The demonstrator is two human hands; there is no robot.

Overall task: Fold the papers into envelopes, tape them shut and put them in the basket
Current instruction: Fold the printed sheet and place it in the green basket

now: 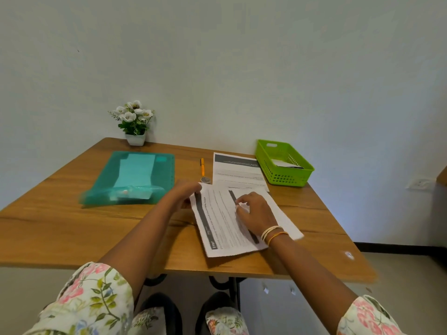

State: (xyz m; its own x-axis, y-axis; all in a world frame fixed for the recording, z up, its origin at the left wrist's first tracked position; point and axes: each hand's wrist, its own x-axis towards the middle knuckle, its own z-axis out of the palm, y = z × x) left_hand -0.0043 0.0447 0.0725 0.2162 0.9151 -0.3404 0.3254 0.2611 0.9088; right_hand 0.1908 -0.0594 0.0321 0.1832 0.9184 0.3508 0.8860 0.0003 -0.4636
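Sheet in hand: a printed paper (219,223) lies on the tabletop (72,228) near its near edge, right of middle; long axis runs from the near edge toward the far edge, tilted a little leftward at the far end; dark header band along its left side.
Fold: the right part of the sheet is doubled over under the right hand.
Left hand (186,189): grip pinched on the sheet's far left corner.
Right hand (254,211): fingers pressed flat on the folded part, holding nothing up; bangles at the wrist.
Second sheet: another printed paper (238,171) lies flat beyond the first, toward the far right, its near edge tucked under it.
Basket: green basket (294,176) at the far right corner, a white folded piece (285,163) inside.
Tape roll (205,180): just beyond the sheet's far left corner, beside the left hand.
Pen (202,165): yellow, pointing to the far edge.
Folder: teal plastic folder (137,177) on the left half.
Plant: potted white flowers (134,122) at the far edge.
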